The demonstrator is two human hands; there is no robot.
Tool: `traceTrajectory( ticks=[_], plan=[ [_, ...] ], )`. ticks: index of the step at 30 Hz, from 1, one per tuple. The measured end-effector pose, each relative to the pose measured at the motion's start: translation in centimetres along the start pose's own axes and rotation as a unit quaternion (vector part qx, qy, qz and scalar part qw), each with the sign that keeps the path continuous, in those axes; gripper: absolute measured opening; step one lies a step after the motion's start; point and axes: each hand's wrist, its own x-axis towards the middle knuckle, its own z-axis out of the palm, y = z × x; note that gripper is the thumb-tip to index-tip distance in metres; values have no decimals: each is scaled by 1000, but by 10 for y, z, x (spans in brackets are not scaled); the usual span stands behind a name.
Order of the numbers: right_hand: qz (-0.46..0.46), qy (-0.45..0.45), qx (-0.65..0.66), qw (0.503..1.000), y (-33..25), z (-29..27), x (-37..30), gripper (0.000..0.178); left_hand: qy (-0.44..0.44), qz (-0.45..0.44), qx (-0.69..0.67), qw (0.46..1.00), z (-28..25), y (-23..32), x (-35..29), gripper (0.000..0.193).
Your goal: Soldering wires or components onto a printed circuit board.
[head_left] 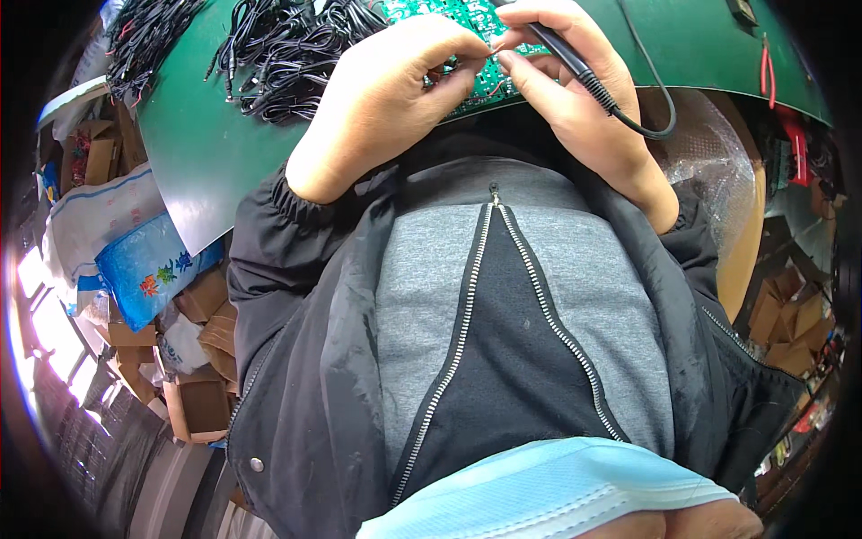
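Note:
At the table's near edge, my left hand [382,85] is closed in a pinch, thumb and forefinger on the end of a thin wire [492,55]. My right hand [588,103] has its thumb and fingertips at the same spot, almost touching the left. Resting across that hand is the black handle of a soldering iron [561,54], its cord [669,121] looping off to the right; the tip is out of sight. Under both hands lie green circuit boards [449,11] crowded with small parts. Short bits of red wire show beneath the fingers.
Bundles of black cables [283,58] lie left of my hands on the green tabletop [193,135], with another bundle [148,36] farther left. A red wire piece [767,72] lies at the right. Cardboard boxes [199,404] and a blue bag [148,269] stand below, left of me.

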Motion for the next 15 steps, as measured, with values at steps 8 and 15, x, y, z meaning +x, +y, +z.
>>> traceTrajectory(
  ticks=[8,15],
  plan=[
    [4,7,-61,998,-5,-3,-2,36,29,-29,-24,999,-1,17,9,12],
    [56,96,-149,983,-21,-52,-20,25,-7,-21,138,990,7,19,11,14]
  ],
)
